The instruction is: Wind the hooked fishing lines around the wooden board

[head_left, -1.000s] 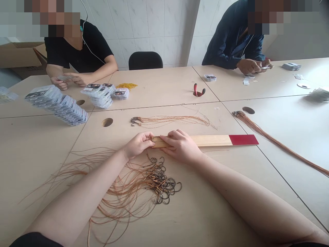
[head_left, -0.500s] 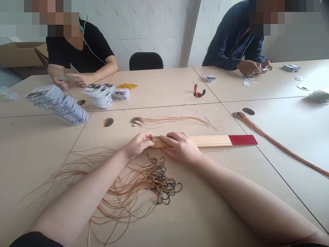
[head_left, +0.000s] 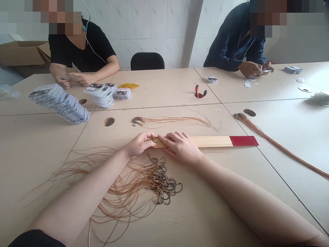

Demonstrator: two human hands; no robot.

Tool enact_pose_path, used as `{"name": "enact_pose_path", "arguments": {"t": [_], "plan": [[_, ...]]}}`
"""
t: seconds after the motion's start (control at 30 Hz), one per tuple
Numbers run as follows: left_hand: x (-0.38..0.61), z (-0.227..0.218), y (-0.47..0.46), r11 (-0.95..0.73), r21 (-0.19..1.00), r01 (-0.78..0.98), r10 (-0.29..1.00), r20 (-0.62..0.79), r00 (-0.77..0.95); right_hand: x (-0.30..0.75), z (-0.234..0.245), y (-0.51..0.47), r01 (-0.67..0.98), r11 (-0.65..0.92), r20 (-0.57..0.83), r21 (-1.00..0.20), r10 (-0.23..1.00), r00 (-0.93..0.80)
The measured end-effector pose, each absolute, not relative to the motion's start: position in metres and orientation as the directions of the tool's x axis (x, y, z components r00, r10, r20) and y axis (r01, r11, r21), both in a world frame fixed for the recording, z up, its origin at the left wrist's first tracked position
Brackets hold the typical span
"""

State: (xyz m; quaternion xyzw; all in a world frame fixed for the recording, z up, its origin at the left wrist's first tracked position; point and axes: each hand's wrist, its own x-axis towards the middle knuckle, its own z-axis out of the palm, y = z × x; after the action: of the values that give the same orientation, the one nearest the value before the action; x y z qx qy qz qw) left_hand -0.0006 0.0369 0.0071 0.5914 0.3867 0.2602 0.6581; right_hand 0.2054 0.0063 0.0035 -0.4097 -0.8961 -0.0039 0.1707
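A long flat wooden board (head_left: 210, 141) with a dark red end (head_left: 243, 141) lies crosswise in front of me. My left hand (head_left: 140, 144) is closed at the board's left tip, thumb and forefinger pinching there. A small dark curved bit, which looks like part of a fishing hook, shows at those fingertips. Wrapped over the board just beside it is my right hand (head_left: 183, 147), fingers on top and thumb at the near edge. Closer to me lies a heap of dark fishing hooks (head_left: 164, 183) tied to orange-brown lines (head_left: 115, 202), partly under my left forearm.
Beyond the board lies a small bundle of hooks with lines (head_left: 174, 120); a thicker bundle (head_left: 269, 144) stretches along the right. Stacked clear plastic packs (head_left: 72, 108), red-handled pliers (head_left: 199, 92) in a table hole and yellow pieces (head_left: 128, 86) are farther off. Two people work across the table.
My right forefinger has shifted slightly left along the board, closer to my left fingertips. Less of the dark curved bit shows now. The whole view has shifted a little.
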Motion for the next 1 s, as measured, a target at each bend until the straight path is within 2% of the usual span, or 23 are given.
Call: {"name": "enact_pose_path", "arguments": {"t": [1.0], "plan": [[0.0014,0.0077,0.0369,0.18,0.977,0.116,0.805,-0.214,0.553,0.2061,-0.0009,0.0083,0.734,0.663,0.322,-0.144,0.733,-0.599]]}}
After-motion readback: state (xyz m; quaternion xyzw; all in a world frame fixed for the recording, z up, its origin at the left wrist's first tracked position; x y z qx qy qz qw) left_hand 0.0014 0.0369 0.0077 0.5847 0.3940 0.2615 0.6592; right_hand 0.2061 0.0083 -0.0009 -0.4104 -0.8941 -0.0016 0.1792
